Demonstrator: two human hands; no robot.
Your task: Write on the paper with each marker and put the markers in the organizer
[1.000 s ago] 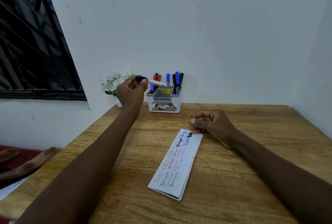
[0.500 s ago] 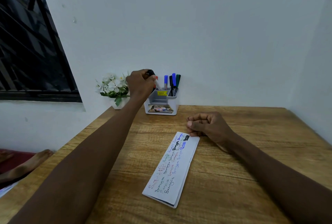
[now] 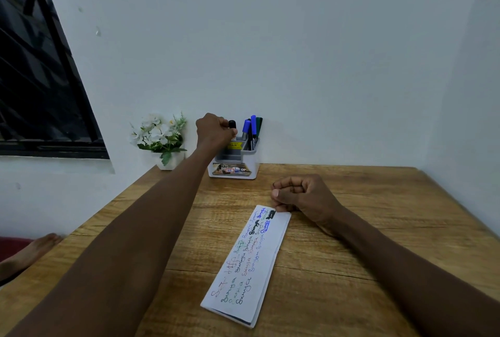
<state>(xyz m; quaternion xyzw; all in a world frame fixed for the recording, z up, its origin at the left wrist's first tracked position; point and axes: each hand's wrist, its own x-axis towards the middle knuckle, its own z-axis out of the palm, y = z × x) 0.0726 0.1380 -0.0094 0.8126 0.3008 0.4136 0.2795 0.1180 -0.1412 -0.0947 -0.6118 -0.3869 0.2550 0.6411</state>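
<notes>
- Paper (image 3: 243,263): handwritten word, apparently "Surya", repeated in green, black, red and blue; a black unreadable block lies nearest the fingers (image 3: 286,188) of the right hand (image 3: 300,193).
- Organizer (image 3: 234,175), front label, below the fingers (image 3: 224,123) of the left hand (image 3: 213,129): white "OP"; the red figures are illegible.
- Yellow sticker (image 3: 232,145), just below the black-capped marker (image 3: 232,124) those fingers grip: print too small to read.

Person, two bare arms in view. Left forearm (image 3: 151,228) uncovered from near edge of view up to wrist. Right forearm (image 3: 378,250) likewise uncovered to wrist. Left hand (image 3: 213,131) bare, knuckles showing. Right hand (image 3: 303,194) bare, thumbnail short and trimmed. Bare foot (image 3: 29,252) at near left, beyond tabletop (image 3: 405,215) edge; whose foot, cannot tell.
</notes>
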